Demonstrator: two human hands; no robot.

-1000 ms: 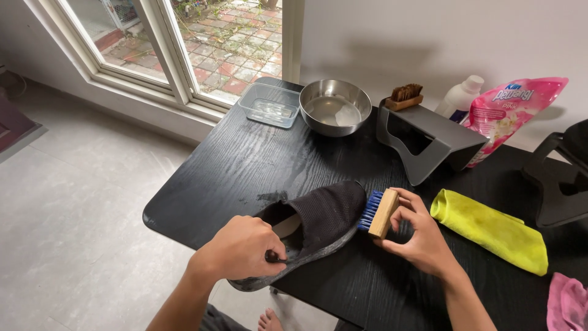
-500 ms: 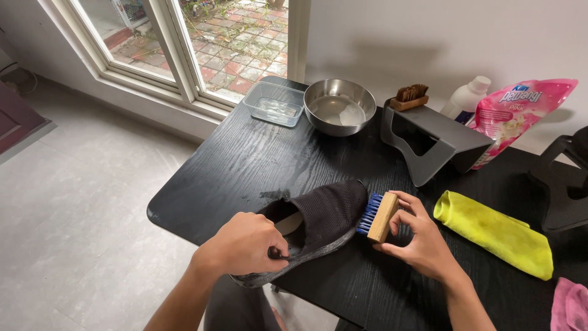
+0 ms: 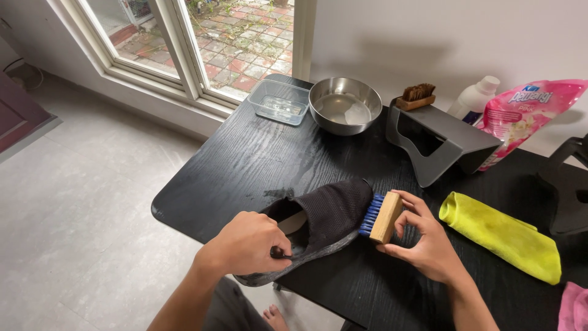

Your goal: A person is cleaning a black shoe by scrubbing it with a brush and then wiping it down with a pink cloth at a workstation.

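1. The left hand point(image 3: 248, 242) is gripping the heel end of a black mesh slip-on shoe point(image 3: 321, 217), fingers curled tight over the heel collar, and that heel is hanging out past the near edge of the black wood-grain table point(image 3: 245, 159).
2. The right hand point(image 3: 425, 245) is grasping a wooden-backed brush with blue bristles point(image 3: 380, 216), fingers wrapped around the block, and the bristles are pressing against the toe of the shoe.
3. The shoe is lying at a slant by the near edge, toe pointing toward the middle of the table.
4. Just beside the right hand, a rolled yellow cloth point(image 3: 499, 236) is lying toward the right edge of the table.
5. At the far edge, a round steel bowl point(image 3: 345, 104) with water in it is sitting just beside a clear plastic tub point(image 3: 280, 101) at the far left corner.
6. Near the bowl, a dark grey angled stand point(image 3: 444, 144) is carrying a small brown-bristled wooden brush point(image 3: 416, 96) on top.
7. Behind the stand, a white plastic bottle point(image 3: 473, 98) and a pink refill pouch point(image 3: 527, 113) are standing near the wall.
8. A pink cloth point(image 3: 574, 306) is peeking in at the near right corner.
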